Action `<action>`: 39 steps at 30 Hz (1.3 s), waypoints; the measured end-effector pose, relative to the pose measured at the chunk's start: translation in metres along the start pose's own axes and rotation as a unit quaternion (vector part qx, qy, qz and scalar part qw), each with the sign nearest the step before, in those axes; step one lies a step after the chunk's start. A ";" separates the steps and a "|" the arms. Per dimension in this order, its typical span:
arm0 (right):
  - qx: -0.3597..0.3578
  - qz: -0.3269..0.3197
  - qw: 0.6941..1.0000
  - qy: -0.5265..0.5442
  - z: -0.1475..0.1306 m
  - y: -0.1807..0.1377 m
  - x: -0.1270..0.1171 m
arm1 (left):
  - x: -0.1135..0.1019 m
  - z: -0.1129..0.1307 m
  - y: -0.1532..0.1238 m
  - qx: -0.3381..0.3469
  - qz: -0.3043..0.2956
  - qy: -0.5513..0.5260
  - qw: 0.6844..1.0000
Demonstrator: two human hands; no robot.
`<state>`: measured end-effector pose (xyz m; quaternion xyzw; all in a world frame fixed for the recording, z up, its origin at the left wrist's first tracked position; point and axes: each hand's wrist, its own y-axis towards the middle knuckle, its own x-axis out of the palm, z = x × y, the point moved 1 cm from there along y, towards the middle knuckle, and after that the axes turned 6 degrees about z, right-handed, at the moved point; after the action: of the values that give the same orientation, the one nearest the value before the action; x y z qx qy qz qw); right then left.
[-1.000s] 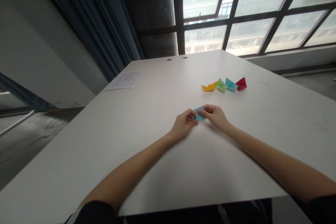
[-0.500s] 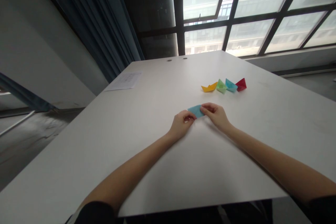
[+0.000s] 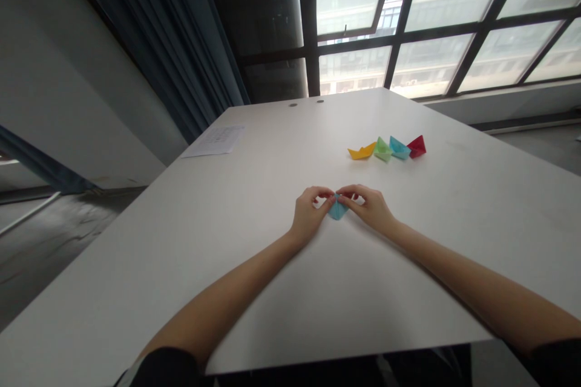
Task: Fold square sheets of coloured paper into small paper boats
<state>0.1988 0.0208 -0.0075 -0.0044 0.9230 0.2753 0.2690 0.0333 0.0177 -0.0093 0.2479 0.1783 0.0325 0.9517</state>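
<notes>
Between my hands is a small folded piece of light blue paper, with a point facing me and a crease down its middle. My left hand pinches its upper left part between thumb and fingers. On the other side my right hand pinches the upper right part, and the two sets of fingertips almost meet at the top. My fingers cover the paper's upper edges. Both hands are low over the white table.
Beyond my right hand, a row of folded paper boats stands on the table: yellow, green, blue and red. A printed sheet lies at the far left edge. Windows and a dark blue curtain are behind.
The blue paper has turned from a wide flat shape to a diamond-like one pointing toward me. My hands have drawn together, with both grips now at its top.
</notes>
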 end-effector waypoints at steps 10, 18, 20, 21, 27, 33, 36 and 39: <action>-0.029 -0.013 0.999 -0.003 0.001 0.001 -0.001 | 0.000 0.001 0.000 0.006 -0.003 0.019 1.000; 0.003 -0.026 1.000 0.012 0.003 0.001 -0.002 | -0.001 -0.002 -0.001 -0.016 -0.011 -0.004 1.000; 0.021 -0.033 0.999 0.025 0.004 0.001 -0.001 | -0.001 -0.002 -0.001 -0.033 -0.019 -0.011 0.999; 0.026 -0.037 0.998 0.034 0.004 0.001 -0.001 | -0.001 -0.002 -0.002 -0.040 -0.023 -0.016 0.999; 0.035 -0.041 0.997 0.052 0.006 0.000 0.001 | 0.001 -0.002 -0.002 -0.057 -0.032 -0.041 0.997; 0.057 -0.040 0.996 0.052 0.008 0.001 0.000 | 0.000 -0.008 -0.001 -0.071 -0.031 -0.047 0.996; 0.048 -0.048 0.997 0.038 0.010 0.002 0.000 | 0.001 -0.011 -0.002 -0.078 -0.038 -0.053 0.995; 0.036 -0.051 0.998 0.002 0.010 0.003 0.000 | 0.002 -0.011 -0.002 -0.076 -0.046 -0.041 0.995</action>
<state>0.2033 0.0285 -0.0134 -0.0423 0.9313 0.2276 0.2811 0.0309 0.0218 -0.0197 0.1679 0.1475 -0.0080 0.9747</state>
